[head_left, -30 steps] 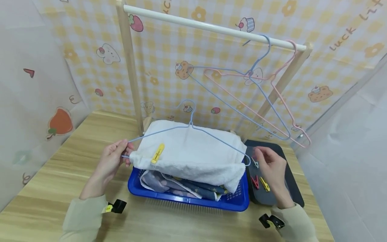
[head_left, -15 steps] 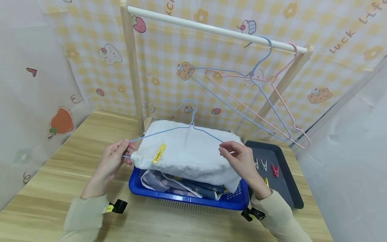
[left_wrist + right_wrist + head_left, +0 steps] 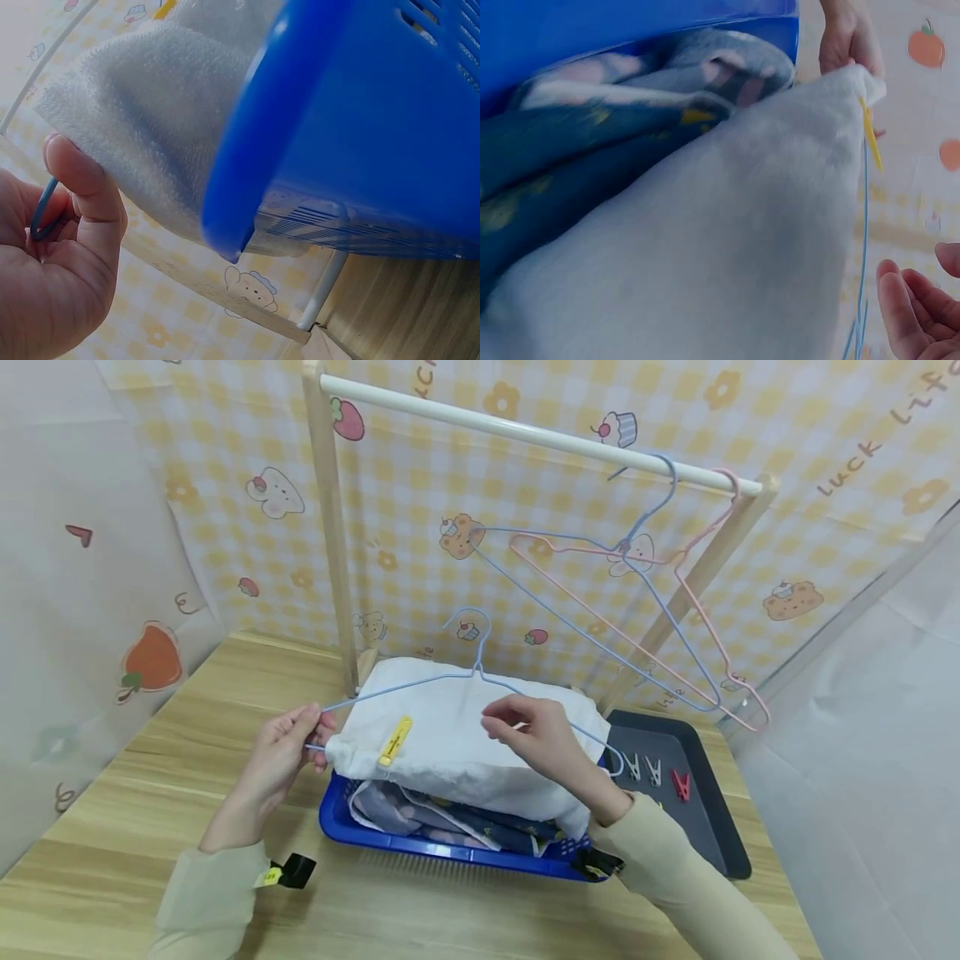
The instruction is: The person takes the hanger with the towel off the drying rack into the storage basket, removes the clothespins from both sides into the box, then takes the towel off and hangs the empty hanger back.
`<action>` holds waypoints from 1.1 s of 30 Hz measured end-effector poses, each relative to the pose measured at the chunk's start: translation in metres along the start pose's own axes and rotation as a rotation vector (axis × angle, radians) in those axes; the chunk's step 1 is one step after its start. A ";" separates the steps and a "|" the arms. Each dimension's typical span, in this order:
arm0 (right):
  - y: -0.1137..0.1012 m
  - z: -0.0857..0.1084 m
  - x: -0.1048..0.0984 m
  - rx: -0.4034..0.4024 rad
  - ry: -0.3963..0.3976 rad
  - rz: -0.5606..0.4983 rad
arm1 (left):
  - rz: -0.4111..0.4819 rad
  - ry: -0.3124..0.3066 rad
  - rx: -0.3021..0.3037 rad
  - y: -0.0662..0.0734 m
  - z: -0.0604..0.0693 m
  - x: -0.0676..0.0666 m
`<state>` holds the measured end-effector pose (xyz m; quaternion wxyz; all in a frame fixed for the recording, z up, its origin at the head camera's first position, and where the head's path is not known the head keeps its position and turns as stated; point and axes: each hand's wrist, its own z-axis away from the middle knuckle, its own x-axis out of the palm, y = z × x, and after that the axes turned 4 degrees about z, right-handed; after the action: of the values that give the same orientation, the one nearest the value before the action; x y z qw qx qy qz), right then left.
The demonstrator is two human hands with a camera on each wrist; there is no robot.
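My left hand [image 3: 281, 747] grips the left end of a blue wire hanger [image 3: 477, 667]. In the left wrist view the hanger's bent corner [image 3: 39, 217] sits within the curled fingers. A white towel [image 3: 450, 718] is folded over the hanger's lower bar, its bulk resting on a blue basket [image 3: 450, 852]. One yellow clothespin [image 3: 394, 742] is clipped on the towel near its left side. Above the towel is my right hand [image 3: 543, 735], fingers loosely bent; in the right wrist view thumb and fingers [image 3: 900, 311] stand apart with nothing between them.
Patterned cloths [image 3: 420, 818] lie in the basket under the towel. On the right, a dark grey tray [image 3: 712, 835] holds white clothespins [image 3: 654, 770] and a red clothespin [image 3: 681, 785]. Another blue hanger [image 3: 648, 514] and a pink hanger [image 3: 701, 602] hang from the white rail [image 3: 525, 433] behind.
My right hand has come from beside the hanger's right end and the tray leftward over the towel. The left hand keeps its grip on the hanger almost without moving.
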<state>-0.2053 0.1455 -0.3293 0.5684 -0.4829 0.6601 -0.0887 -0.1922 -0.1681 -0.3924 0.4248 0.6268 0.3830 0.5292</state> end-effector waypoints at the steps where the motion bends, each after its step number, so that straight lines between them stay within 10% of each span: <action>1: -0.003 -0.005 0.005 0.003 -0.018 -0.002 | 0.000 0.000 0.001 0.000 0.000 0.000; 19: -0.025 -0.051 0.054 0.202 -0.303 -0.023 | -0.035 0.018 -0.025 0.003 -0.001 0.005; 33: -0.034 -0.048 0.059 0.244 -0.139 -0.334 | -0.024 0.021 -0.005 0.003 0.004 0.002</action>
<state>-0.2208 0.0635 -0.3295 0.6442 -0.5181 0.5146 -0.2276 -0.1874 -0.1681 -0.3899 0.4286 0.6154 0.3937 0.5315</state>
